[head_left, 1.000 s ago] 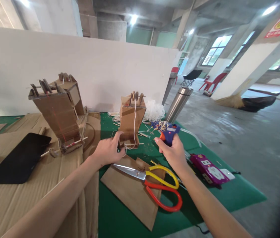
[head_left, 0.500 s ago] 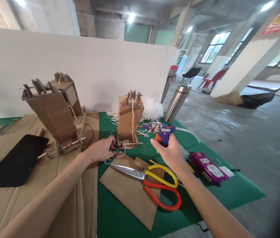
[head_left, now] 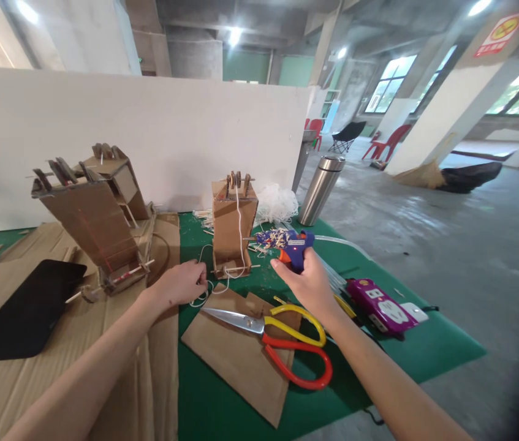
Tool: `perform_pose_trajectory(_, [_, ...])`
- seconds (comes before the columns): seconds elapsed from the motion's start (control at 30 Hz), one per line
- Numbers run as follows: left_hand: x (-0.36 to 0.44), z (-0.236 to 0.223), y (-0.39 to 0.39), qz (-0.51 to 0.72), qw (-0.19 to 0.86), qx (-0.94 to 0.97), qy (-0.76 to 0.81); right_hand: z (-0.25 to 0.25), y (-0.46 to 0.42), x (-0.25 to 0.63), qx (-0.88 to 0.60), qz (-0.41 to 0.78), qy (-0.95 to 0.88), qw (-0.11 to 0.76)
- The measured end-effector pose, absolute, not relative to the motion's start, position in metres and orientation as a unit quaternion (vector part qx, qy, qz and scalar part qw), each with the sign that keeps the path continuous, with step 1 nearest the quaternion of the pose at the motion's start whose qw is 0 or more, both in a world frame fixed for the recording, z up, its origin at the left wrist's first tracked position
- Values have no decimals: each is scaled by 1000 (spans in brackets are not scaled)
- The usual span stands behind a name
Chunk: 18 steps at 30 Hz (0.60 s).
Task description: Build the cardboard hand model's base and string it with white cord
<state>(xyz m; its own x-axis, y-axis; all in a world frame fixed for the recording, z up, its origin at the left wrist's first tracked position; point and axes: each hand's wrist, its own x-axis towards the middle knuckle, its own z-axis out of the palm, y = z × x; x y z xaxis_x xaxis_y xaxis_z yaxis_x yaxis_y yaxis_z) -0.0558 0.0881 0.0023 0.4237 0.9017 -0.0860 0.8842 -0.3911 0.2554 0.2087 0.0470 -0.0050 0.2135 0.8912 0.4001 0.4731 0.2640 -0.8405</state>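
Note:
My right hand [head_left: 309, 283] is wrapped round the handle of a blue glue gun [head_left: 296, 246] with an orange trigger. Its nozzle points left at a small cardboard tower [head_left: 230, 229], and pale bits cling to its barrel. A white string [head_left: 241, 223] runs from the discs on top of the tower down to a thin stick axle [head_left: 236, 269] at its base, then trails left in loose loops. Beside those loops my left hand [head_left: 183, 282] rests with curled fingers; its fingertips are hidden. Below lie big scissors [head_left: 252, 324] with yellow and red handles, on a cardboard piece [head_left: 241, 367].
Two larger cardboard towers [head_left: 94, 220] stand on cardboard sheets [head_left: 140, 373] at left, near a black tablet-like slab [head_left: 29, 312]. A steel flask [head_left: 322, 190], tangled white string [head_left: 277, 203] and a purple power strip [head_left: 381, 306] sit on the green table [head_left: 424, 343]. A white partition [head_left: 149, 135] stands behind.
My left hand has drawn slightly left and its fingers have curled in closer. The glue gun stays in my right hand by the tower. The whole view has shifted a little.

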Motion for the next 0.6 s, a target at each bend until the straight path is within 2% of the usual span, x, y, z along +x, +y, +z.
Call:
perform_pose_trajectory(0.2, [-58,30,77,51,141,861,486,-3,46,208,-565,193,-600,532])
perform_pose_trajectory(0.4, [-42,43,39,126,310,840,428,-5,46,210,-562,208,-602,527])
perform_pose_trajectory(0.5, [-31,41,17,128,364,831,401,-6,47,210,-558,211,-606,526])
perform_pose_trajectory(0.6, [-20,39,-1,105,363,848,371,-7,47,209,-557,213,-606,527])
